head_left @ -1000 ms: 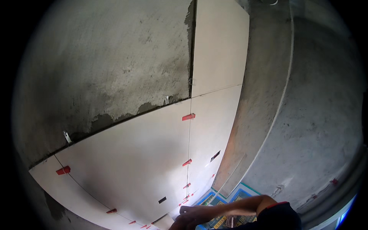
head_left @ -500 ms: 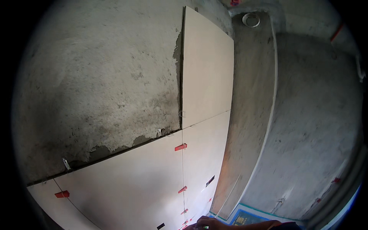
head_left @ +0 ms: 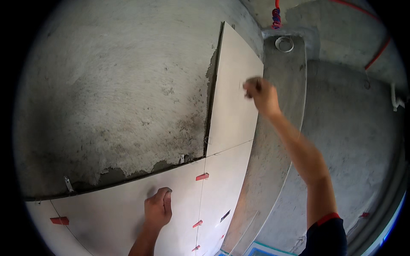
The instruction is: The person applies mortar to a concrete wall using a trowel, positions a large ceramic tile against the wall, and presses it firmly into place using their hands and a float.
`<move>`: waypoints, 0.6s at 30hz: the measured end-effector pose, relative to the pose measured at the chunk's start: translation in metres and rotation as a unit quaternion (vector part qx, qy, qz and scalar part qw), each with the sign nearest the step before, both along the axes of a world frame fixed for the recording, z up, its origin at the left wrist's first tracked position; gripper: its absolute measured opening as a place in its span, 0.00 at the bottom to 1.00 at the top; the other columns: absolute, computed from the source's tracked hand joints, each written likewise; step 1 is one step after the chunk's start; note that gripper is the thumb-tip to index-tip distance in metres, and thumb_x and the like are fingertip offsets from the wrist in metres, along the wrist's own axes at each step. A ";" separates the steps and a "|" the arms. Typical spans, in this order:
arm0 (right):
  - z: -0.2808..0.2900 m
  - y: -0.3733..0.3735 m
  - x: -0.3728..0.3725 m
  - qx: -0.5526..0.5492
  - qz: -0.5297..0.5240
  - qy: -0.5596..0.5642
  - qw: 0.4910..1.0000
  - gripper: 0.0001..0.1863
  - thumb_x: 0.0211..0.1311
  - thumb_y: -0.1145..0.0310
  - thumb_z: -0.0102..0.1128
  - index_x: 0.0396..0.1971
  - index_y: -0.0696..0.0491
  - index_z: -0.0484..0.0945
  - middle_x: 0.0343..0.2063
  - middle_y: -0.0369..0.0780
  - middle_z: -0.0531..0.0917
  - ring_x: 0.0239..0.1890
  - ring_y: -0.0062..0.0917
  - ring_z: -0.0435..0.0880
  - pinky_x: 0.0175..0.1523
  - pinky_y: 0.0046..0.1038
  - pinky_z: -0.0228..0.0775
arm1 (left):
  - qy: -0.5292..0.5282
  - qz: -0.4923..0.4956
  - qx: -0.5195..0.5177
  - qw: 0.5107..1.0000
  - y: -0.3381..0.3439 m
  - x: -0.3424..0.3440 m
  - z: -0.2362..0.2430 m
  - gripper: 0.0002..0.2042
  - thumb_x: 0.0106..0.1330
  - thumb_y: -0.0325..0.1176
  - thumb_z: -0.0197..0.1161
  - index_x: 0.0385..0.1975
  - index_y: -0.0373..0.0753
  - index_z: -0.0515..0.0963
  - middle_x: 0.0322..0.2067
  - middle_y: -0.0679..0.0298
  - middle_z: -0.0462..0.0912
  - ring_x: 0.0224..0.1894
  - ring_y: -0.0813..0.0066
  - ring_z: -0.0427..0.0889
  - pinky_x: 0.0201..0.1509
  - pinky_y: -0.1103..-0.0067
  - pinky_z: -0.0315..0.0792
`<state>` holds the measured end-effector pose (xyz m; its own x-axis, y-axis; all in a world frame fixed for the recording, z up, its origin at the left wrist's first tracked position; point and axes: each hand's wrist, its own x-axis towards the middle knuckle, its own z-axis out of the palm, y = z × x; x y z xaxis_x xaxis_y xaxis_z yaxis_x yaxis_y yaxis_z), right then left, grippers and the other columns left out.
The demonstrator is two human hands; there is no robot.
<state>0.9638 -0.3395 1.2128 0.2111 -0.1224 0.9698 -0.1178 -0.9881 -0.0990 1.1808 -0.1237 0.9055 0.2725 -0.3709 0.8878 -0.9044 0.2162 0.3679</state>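
My right hand (head_left: 264, 96) is raised in front of the upper wall tile (head_left: 235, 81), its fingers curled together and smeared by motion. Something small and dark may be in its grip, too blurred to name. Lower down, my left hand (head_left: 158, 208) is closed, with thumb and fingertips pressed together, before the large pale tile (head_left: 115, 213). Whatever it may hold is hidden. Red wedges (head_left: 202, 176) sit across the vertical joint to its right. Another red wedge (head_left: 60, 220) sits on the joint at the far left.
Bare grey plaster (head_left: 119, 85) fills the wall above the lower tiles. Small metal clips (head_left: 68, 184) stand on their top edge. A round pipe opening (head_left: 284, 44) shows at the top of the corner column. Red conduit (head_left: 378, 55) hangs at the upper right.
Both forearms have come up into view; before, one hand showed at the lower edge. My right hand is now up at the upper tile, my left before the lower one. The view has shifted slightly.
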 end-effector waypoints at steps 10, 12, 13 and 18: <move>0.158 -0.038 0.094 0.048 0.049 -0.126 0.990 0.09 0.60 0.69 0.57 0.30 0.62 0.78 0.21 0.40 0.82 0.21 0.21 0.82 0.27 0.22 0.71 | -0.292 0.025 -0.067 0.954 -0.019 0.051 -0.009 0.06 0.53 0.30 0.61 0.26 0.37 0.73 0.12 0.65 0.66 0.13 0.67 0.68 0.20 0.71 0.67; 0.177 -0.047 0.106 0.039 0.018 -0.119 0.992 0.10 0.59 0.68 0.58 0.29 0.61 0.79 0.20 0.39 0.83 0.22 0.21 0.83 0.28 0.23 0.71 | -0.298 0.023 -0.083 0.951 -0.020 0.052 -0.010 0.06 0.52 0.30 0.61 0.25 0.37 0.72 0.11 0.66 0.64 0.12 0.69 0.66 0.17 0.72 0.65; 0.182 -0.051 0.110 0.034 -0.015 -0.108 0.993 0.10 0.59 0.67 0.59 0.28 0.60 0.80 0.20 0.38 0.83 0.23 0.21 0.83 0.29 0.24 0.72 | -0.291 0.019 -0.074 0.954 -0.019 0.051 -0.012 0.05 0.52 0.30 0.61 0.24 0.37 0.72 0.11 0.66 0.64 0.12 0.69 0.66 0.17 0.72 0.65; 0.198 -0.059 0.129 0.032 -0.084 -0.094 0.991 0.12 0.56 0.63 0.61 0.24 0.58 0.83 0.20 0.37 0.85 0.25 0.21 0.83 0.33 0.26 0.73 | -0.305 0.000 -0.132 0.943 -0.016 0.053 -0.010 0.08 0.63 0.31 0.54 0.35 0.32 0.75 0.17 0.64 0.69 0.15 0.72 0.65 0.19 0.75 0.63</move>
